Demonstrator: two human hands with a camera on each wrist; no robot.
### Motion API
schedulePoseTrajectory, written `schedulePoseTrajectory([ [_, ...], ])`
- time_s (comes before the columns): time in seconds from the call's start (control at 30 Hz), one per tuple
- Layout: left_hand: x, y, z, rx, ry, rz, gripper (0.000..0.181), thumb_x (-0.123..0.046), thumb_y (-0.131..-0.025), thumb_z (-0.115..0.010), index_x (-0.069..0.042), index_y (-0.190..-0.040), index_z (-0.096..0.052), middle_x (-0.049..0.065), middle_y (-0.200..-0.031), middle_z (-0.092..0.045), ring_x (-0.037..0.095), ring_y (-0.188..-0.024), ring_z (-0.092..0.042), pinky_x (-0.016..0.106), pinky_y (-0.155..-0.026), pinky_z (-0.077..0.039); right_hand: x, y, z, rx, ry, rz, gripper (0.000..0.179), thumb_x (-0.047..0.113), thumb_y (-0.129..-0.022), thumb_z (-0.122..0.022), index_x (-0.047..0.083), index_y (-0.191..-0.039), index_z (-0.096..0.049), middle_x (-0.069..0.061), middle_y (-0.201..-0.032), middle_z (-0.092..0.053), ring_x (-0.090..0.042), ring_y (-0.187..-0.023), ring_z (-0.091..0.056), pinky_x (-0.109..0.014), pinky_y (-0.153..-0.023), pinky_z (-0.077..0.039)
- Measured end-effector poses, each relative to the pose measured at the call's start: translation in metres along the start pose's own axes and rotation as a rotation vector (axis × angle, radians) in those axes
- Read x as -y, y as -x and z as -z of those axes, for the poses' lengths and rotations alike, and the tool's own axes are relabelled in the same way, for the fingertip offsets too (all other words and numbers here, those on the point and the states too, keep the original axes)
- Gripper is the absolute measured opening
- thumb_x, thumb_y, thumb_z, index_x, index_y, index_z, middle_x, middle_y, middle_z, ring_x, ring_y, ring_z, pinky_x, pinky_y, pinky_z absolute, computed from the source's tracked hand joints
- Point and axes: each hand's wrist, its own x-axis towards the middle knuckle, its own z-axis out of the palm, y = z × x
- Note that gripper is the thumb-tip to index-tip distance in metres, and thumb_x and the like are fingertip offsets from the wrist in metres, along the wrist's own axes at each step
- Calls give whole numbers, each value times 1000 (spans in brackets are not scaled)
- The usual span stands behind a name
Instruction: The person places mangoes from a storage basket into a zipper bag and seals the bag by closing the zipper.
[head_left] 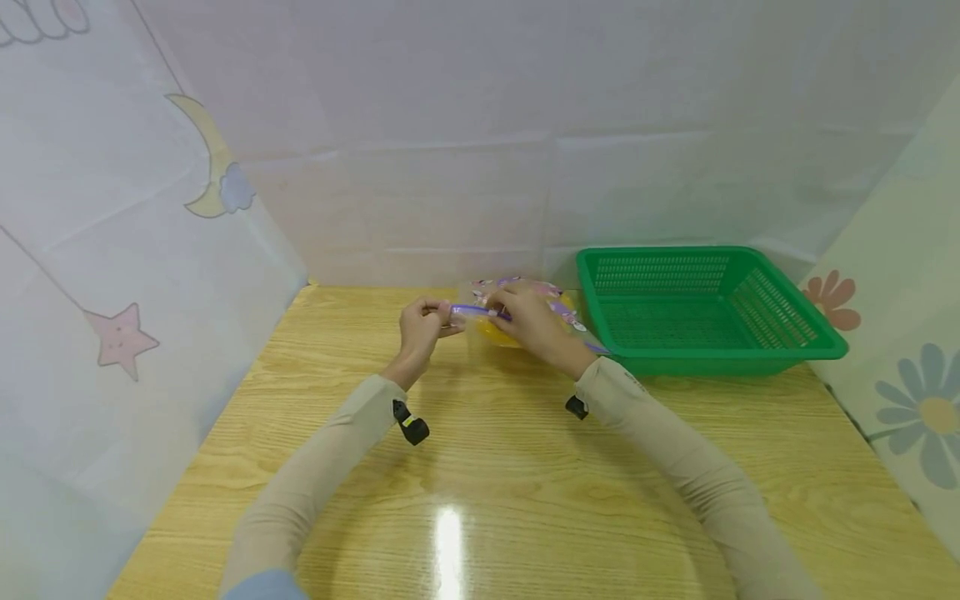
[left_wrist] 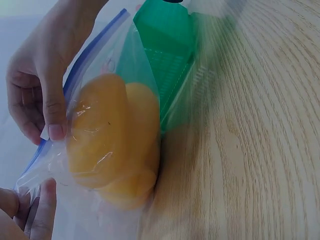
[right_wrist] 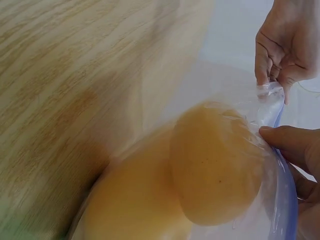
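A clear zip bag (head_left: 477, 293) with a purple zip strip (head_left: 468, 309) and printed pink and purple patterns lies at the back of the table. Inside it are smooth yellow-orange rounded things (left_wrist: 100, 130), perhaps fruit; their kind is unclear. My left hand (head_left: 422, 329) pinches the bag's left corner between thumb and fingers. Just right of it, my right hand (head_left: 528, 317) pinches the zip strip at a small white slider (left_wrist: 45, 134), its thumb on the near side. In the right wrist view, the bag film is creased between both hands.
A green plastic basket (head_left: 712, 364) with slotted walls stands at the back right, close beside the bag. Behind the wooden table (head_left: 495, 483) hangs a pale cloth (head_left: 450, 192), with printed cloths at both sides. Each wrist carries a small black camera.
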Motion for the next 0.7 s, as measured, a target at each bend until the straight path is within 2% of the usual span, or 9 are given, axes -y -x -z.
schedulePoseTrajectory([
  [0.2,0,1,-1,8,3,-16,12,-2,-100,-57,10,-102,-59,22,-91,-64,23,-69,-71,35,-73,-59,1,3,5,-24,-30,-38,12,0,-84,-76,-2,-95,-74,-12,-90,-70,-21,-79,-63,-31,-72,-55],
  [0.47,-1,1,0,-3,1,-37,13,-2,-98,-58,11,-102,-58,21,-94,-61,21,-68,-71,35,-73,-59,1,7,15,-41,-4,-14,10,1,-82,-74,1,-92,-76,-9,-89,-72,-19,-78,-65,-31,-71,-55],
  [0.7,-2,-1,4,-14,-23,-50,13,-3,-99,-59,10,-101,-58,20,-100,-58,28,-75,-72,35,-74,-59,0,10,23,-53,1,-22,8,3,-83,-75,2,-91,-77,-9,-87,-73,-20,-75,-67,-34,-69,-56],
])
